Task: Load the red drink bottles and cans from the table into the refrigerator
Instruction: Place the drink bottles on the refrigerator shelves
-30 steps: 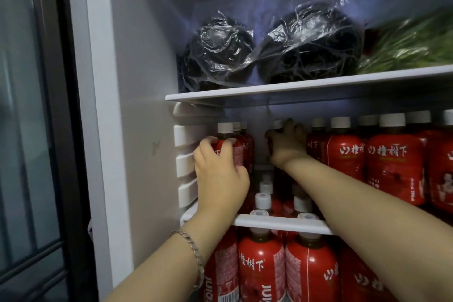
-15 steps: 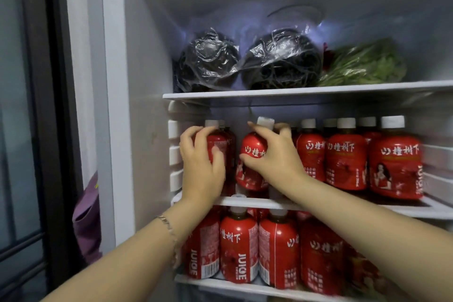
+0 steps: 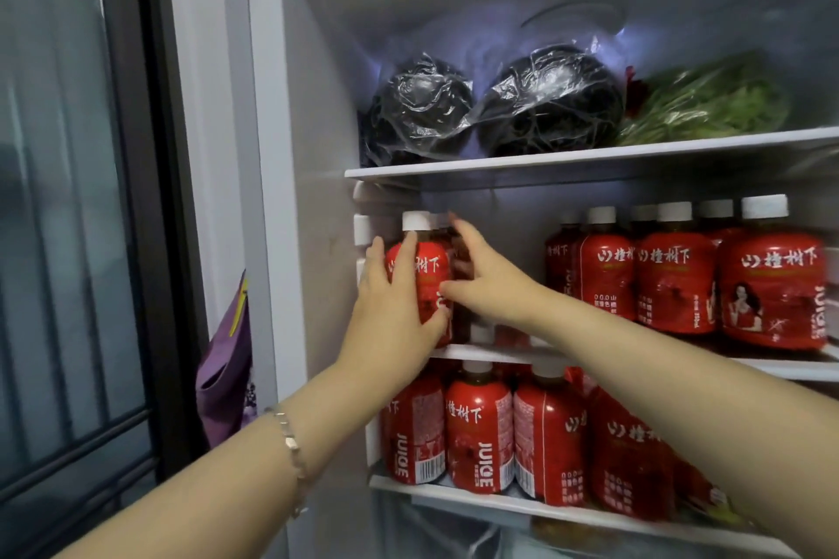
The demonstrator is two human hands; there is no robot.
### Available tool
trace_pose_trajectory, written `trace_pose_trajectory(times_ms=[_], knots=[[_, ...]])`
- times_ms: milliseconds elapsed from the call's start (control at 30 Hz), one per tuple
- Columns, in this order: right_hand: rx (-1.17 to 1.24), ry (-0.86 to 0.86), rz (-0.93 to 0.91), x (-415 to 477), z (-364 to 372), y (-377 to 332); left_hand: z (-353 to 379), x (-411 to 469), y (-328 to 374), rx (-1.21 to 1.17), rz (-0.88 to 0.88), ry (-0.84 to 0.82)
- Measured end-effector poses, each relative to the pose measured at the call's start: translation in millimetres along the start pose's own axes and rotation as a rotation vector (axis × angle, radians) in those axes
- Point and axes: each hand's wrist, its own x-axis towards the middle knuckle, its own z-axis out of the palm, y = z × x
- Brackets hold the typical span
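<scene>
While the refrigerator (image 3: 318, 104) stood open, its middle shelf (image 3: 486, 353) carried a row of red juice bottles (image 3: 676, 281) at the right. One white-capped red bottle (image 3: 426, 266) stood upright at the shelf's left end, near the side wall. Left hand (image 3: 390, 309) gripped it, fingers curled round the label. Right hand (image 3: 486, 286) lay open, straight fingers against the bottle's right side.

- The bottle (image 3: 430, 286) my left hand (image 3: 390, 318) holds shows white "树下".
- Middle-shelf bottles (image 3: 676, 281) at right read "山楂树下".
- Lower-shelf bottles (image 3: 479, 431) carry vertical "JUICE"; leftmost has a barcode.
</scene>
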Motion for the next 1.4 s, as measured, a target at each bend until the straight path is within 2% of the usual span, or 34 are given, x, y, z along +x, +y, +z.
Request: trace_pose_trajectory(times_ms=[100,167,233,333,367,433,467,567,633,667,733,767,867,967,1067,1200,1400], knots=[[0.036,-0.063,0.105,2.4,-7.3,10.8,2.5,4.1,1.9,0.243,0.09,-0.035],[0.114,-0.113,0.152,5.6,-6.5,14.5,3.0,6.0,0.8,0.301,0.084,-0.049],[0.08,-0.123,0.156,7.8,-1.4,17.7,3.5,5.5,-0.9,0.332,0.048,-0.037],[0.167,-0.119,0.176,5.3,0.3,22.9,7.2,7.6,4.8,0.39,0.091,0.04],[0.111,-0.139,0.173,1.1,-1.9,24.5,11.2,9.1,9.4,0.397,0.108,0.066],[-0.264,-0.154,0.105,-6.3,-8.2,28.6,18.2,13.3,18.1,0.405,0.093,0.096],[-0.452,-0.107,0.049,-10.8,-14.7,31.6,24.1,16.0,23.1,0.406,0.075,0.112],[-0.867,0.248,-0.044,-20.1,-38.4,29.9,35.0,21.6,28.2,0.437,0.01,0.18],[-1.099,0.456,0.101,-23.0,-64.0,32.0,38.9,23.1,29.6,0.447,-0.008,0.215],[-1.178,0.491,0.223,-25.0,-76.3,34.6,41.7,23.3,29.1,0.445,0.005,0.234],[-1.307,0.421,0.422,-27.0,-87.1,39.6,42.9,22.0,23.3,0.449,0.058,0.27],[-1.361,0.377,0.448,-26.1,-88.1,43.5,44.3,22.3,19.5,0.433,0.084,0.304],[-1.266,0.383,0.431,-19.8,-82.8,48.6,45.4,22.7,14.3,0.39,0.105,0.364],[-0.977,0.403,0.368,-7.6,-78.4,49.9,48.7,24.5,12.8,0.39,0.113,0.39],[-0.663,0.378,0.408,8.6,-67.2,52.9,49.3,24.7,10.2,0.407,0.129,0.42],[-0.715,0.226,0.515,47.4,-47.8,57.6,50.8,24.2,9.5,0.41,0.128,0.441],[-0.613,0.264,0.574,94.5,-32.5,87.7,54.5,26.8,4.6,0.392,0.142,0.495]])
